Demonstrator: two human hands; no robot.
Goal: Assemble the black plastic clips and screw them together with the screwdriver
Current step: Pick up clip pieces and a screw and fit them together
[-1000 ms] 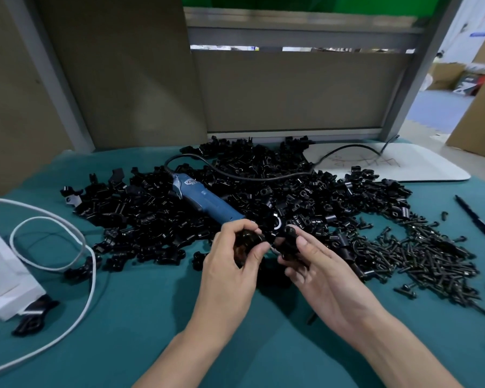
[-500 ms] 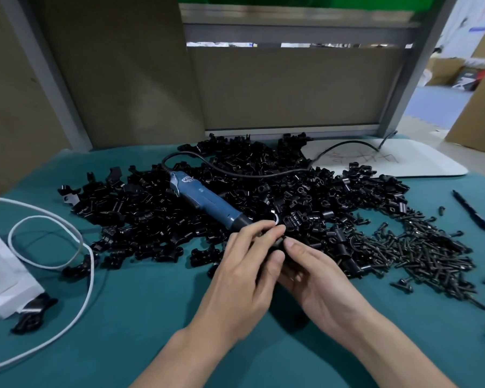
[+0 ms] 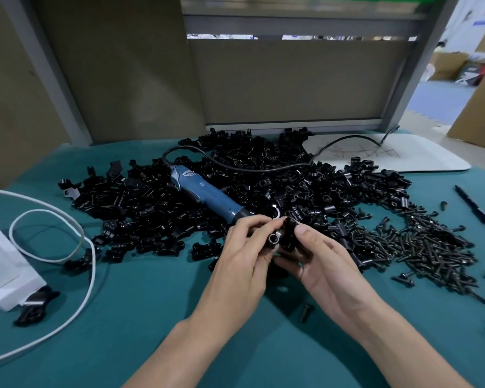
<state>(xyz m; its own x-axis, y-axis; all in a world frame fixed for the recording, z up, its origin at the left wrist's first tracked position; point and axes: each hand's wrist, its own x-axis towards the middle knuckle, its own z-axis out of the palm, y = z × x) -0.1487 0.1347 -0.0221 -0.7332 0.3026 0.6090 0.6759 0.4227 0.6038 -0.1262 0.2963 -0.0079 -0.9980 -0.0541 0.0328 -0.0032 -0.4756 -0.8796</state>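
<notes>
Black clip parts (image 3: 281, 236) pinched by left hand (image 3: 242, 257) grip and right hand (image 3: 326, 266) grip, screwdriver (image 3: 207, 196) on clip pile (image 3: 151, 208)

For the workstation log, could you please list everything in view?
clip pile: many, black, centre
screw heap: many, dark, right of the clip pile
screwdriver: one, blue, lying on the clip pile
cord: one, black, screwdriver to back right
board: one, white, back right
pen: one, black, far right
box: one, white, left edge
cable: one, white, looped beside the box
loose screw: one, dark, between the forearms
table cover: one, teal, underneath
held clip parts: two, black, between both grips
left grip: one, bare, pinching the held clip parts
right grip: one, bare, holding the held clip parts
</notes>
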